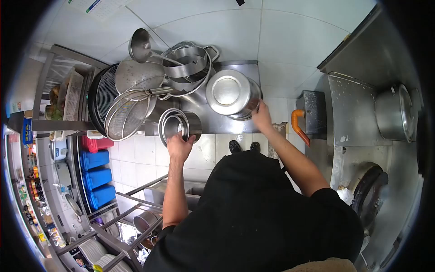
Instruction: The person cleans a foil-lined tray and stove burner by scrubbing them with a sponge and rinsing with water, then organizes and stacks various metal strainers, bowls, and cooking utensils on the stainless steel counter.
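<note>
My left hand [180,146] is closed on the rim of some nested steel containers [192,121], its fingertips inside the opening. They are tilted at the front edge of a steel surface [213,123]. My right hand [261,116] is against the right side of a stack of upturned steel pots [228,93], with its fingers partly hidden by the side of the pots. Behind and left of the nested containers lie wire strainers [129,115], a ladle [141,46] and a large pot [199,84] holding steel rings.
On the left is a metal shelf [63,126] with baskets. Blue bins [97,179] stand on the floor below. A steel rack [122,240] with plates is at lower left. To the right are an orange pipe [297,121] and a lidded pot [394,113].
</note>
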The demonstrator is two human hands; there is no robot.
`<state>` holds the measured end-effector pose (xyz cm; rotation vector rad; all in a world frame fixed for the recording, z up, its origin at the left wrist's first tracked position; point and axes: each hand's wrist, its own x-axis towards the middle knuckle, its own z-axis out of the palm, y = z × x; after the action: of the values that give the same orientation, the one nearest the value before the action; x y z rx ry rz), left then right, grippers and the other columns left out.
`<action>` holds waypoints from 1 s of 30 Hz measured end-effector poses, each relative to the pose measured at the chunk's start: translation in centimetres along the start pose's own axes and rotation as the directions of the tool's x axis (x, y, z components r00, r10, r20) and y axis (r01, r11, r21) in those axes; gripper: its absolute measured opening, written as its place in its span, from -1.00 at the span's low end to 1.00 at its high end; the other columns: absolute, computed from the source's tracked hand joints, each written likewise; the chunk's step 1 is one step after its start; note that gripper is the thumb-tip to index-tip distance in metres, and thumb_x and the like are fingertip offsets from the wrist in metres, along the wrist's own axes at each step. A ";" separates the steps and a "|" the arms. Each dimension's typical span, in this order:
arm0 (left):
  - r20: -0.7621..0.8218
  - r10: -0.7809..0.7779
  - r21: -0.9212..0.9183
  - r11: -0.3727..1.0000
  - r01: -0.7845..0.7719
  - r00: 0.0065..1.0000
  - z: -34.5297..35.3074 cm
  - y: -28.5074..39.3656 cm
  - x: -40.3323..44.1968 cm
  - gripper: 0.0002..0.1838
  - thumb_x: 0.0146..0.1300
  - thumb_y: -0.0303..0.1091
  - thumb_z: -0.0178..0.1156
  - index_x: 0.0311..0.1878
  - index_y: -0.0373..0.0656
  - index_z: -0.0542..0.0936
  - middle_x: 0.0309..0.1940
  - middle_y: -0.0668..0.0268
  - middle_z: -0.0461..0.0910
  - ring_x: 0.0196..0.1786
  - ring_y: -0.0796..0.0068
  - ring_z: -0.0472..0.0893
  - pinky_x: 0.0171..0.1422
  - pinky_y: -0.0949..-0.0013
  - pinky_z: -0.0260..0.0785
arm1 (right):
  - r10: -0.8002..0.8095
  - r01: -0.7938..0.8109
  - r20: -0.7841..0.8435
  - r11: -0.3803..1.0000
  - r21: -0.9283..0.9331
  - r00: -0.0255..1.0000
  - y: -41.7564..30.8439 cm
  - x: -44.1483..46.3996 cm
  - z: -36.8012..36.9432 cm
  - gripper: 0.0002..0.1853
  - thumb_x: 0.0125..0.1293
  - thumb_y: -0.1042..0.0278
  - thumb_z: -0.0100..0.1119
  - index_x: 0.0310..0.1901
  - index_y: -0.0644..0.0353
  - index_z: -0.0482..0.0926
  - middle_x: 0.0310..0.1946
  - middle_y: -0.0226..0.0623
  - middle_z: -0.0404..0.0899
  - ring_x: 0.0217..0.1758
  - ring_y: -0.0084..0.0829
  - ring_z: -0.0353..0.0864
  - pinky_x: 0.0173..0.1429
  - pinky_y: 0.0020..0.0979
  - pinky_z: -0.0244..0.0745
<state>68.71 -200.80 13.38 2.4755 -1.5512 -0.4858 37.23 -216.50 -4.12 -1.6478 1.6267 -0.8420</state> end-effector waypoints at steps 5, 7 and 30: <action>0.036 -0.006 -0.078 0.997 0.009 0.999 -0.8 2.0 -1.0 -0.55 0.15 0.04 0.45 -0.27 -0.23 0.71 -0.36 0.05 0.73 -0.18 -0.08 0.65 0.17 0.01 0.40 | 0.058 -0.091 0.164 0.975 0.202 0.985 -3.1 -2.8 0.5 -0.18 0.25 0.35 0.18 0.49 0.48 0.11 0.26 0.27 0.43 0.37 0.14 0.42 0.48 -0.07 0.32; 0.040 0.014 -0.074 0.997 -0.011 0.999 -1.0 2.4 -0.8 -0.56 0.15 0.05 0.46 -0.28 -0.22 0.71 -0.38 0.07 0.72 -0.20 -0.07 0.64 0.15 0.03 0.40 | -0.008 0.010 0.110 1.000 -0.015 0.994 -2.8 -2.3 0.3 -0.20 0.24 0.35 0.21 0.47 0.44 0.14 0.28 0.24 0.43 0.35 0.11 0.47 0.43 -0.11 0.39; 0.227 0.895 -0.924 0.323 -0.206 0.385 -3.2 27.3 1.0 -0.62 0.12 -0.23 0.54 -0.08 -0.26 0.71 -0.26 0.22 0.76 -0.17 0.49 0.69 -0.01 0.26 0.53 | 0.134 -0.456 0.485 -0.198 0.868 0.864 -7.7 -5.7 -18.1 -0.51 0.56 0.02 0.04 0.32 0.19 0.46 0.23 -0.24 0.56 0.26 -0.30 0.57 0.29 -0.23 0.54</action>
<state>47.34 -213.74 24.95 0.7637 -1.7618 -1.7090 26.66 -211.08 12.54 -0.0776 0.5627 -1.0927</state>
